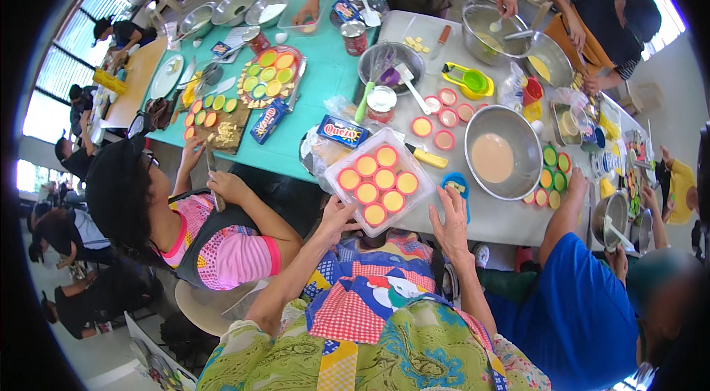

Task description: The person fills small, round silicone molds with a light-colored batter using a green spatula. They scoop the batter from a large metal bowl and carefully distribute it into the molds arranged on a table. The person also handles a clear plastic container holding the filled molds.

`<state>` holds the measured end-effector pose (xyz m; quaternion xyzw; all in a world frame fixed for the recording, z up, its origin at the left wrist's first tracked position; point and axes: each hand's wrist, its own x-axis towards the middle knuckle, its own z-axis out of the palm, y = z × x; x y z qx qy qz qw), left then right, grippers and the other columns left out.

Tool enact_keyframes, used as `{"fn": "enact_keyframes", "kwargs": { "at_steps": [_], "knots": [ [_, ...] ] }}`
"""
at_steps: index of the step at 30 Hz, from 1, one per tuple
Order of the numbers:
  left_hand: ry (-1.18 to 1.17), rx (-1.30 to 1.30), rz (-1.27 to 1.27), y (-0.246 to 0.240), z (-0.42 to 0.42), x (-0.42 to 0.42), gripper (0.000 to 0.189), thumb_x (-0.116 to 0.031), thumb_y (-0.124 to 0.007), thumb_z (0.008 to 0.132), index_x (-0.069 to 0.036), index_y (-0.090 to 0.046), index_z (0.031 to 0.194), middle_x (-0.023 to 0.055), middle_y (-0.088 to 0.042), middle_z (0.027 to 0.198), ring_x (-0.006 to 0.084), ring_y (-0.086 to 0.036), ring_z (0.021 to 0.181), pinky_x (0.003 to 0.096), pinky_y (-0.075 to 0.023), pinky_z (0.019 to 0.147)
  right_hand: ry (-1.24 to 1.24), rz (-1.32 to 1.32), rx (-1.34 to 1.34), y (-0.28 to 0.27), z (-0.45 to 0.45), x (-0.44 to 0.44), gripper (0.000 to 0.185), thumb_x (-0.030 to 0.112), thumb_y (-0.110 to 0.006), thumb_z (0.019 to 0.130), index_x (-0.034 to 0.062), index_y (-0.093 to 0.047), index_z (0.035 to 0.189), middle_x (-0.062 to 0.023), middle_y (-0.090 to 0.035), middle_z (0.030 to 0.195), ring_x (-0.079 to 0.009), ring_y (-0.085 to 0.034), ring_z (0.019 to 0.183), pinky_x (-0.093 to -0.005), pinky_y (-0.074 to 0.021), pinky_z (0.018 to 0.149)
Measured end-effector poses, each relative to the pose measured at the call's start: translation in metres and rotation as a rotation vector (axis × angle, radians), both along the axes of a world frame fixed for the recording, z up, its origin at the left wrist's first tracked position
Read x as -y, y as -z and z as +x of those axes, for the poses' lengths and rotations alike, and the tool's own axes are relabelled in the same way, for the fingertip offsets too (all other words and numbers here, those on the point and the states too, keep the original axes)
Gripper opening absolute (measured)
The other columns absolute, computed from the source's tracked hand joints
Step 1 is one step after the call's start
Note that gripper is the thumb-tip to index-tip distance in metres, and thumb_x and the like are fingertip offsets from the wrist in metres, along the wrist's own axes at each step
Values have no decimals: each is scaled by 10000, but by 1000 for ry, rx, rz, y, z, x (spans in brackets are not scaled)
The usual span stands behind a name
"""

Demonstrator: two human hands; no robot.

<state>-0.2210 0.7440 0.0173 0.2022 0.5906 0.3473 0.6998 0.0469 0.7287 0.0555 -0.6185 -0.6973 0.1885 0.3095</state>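
My left hand (pixel 335 219) grips the near left corner of a clear plastic container (pixel 415 162). Several small moulds (pixel 366 192) with red rims, filled with yellow batter, sit inside it. The container is tilted at the table's near edge. To its right, my right hand (pixel 452 213) is raised with the fingers apart and nothing in it. Just beyond those fingers lies a blue measuring cup (pixel 466 203) with pale cubes in it. Behind the container are a blue Quezo cheese box (pixel 342 131) and a knife with a yellow handle (pixel 430 157).
A steel bowl of batter (pixel 493 158) stands to the right, beside loose filled moulds (pixel 421 126). A bowl with a whisk (pixel 391 61) is farther back. A co-worker at left holds a knife (pixel 212 169) over a chopping board (pixel 230 127). Another person's blue sleeve (pixel 577 285) is close at right.
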Motion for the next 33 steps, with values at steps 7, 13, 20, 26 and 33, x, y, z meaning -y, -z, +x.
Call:
{"fn": "enact_keyframes", "kwargs": {
  "at_steps": [7, 13, 20, 26, 33],
  "knots": [
    [-7, -66, 8, 8, 1, 4, 509, -168, -624, 868, -59, -323, 1265, 124, -531, 1185, 251, -586, 1047, 443, -554, 780, -71, -42, 35, 0, -16, -19, 489, 134, -635, 815, 43, -481, 1270, -216, -429, 1288, -385, -408, 1176, -450, -353, 985],
    [-68, -90, 6, 0, 0, 5, 668, -192, -636, 863, -56, -225, 1371, 129, -492, 1258, 258, -499, 1154, 480, -481, 870, -94, -38, 47, 8, -17, -20, 514, 160, -642, 813, 57, -463, 1283, -243, -408, 1293, -408, -404, 1167, -471, -351, 979],
    [-181, -69, 6, -9, 3, 26, 823, -231, -643, 857, -72, -94, 1449, 176, -333, 1397, 307, -340, 1289, 538, -317, 1006, -132, -61, 22, 8, -11, -18, 535, 194, -626, 828, 61, -435, 1310, -252, -371, 1325, -420, -375, 1192, -477, -332, 996],
    [-213, -88, 44, -22, 19, 49, 852, -313, -638, 859, -69, -85, 1459, 202, -227, 1454, 309, -258, 1345, 506, -240, 1068, -164, -45, 12, 3, -7, -15, 556, 174, -611, 839, 49, -396, 1335, -266, -345, 1339, -432, -358, 1207, -483, -325, 1003],
    [-218, -87, 61, -27, 32, 78, 843, -407, -610, 862, -58, -123, 1455, 192, -206, 1470, 306, -204, 1373, 485, -205, 1085, -157, -78, -56, 12, -8, -7, 612, 187, -604, 855, 17, -323, 1371, -288, -313, 1361, -448, -325, 1236, -488, -304, 1022]
  ]
}}
